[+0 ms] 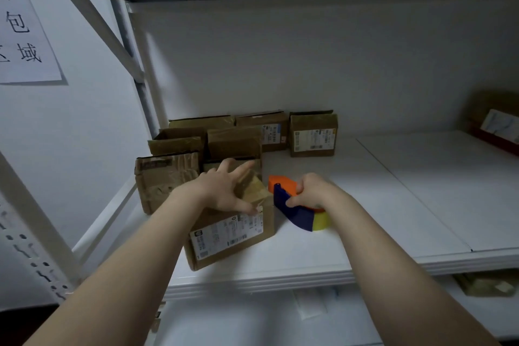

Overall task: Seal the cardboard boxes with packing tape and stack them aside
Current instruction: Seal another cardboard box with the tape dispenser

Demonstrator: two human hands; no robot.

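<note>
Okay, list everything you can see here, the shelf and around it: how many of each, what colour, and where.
front box: one, brown with a white label, near the shelf's front edge
box cluster: at least six, brown, some labelled, behind and left of the front box toward the back wall
far box: one, brown, at the right edge of view
lower box: one, brown, on the level below, right
tape dispenser: one, orange and blue with a yellow roll, just right of the front box
paper sign: one, white with black characters, left wall
shelf: one, white, holds the boxes
left hand: fingers spread, rests on the front box's top
right hand: grips the tape dispenser
</note>
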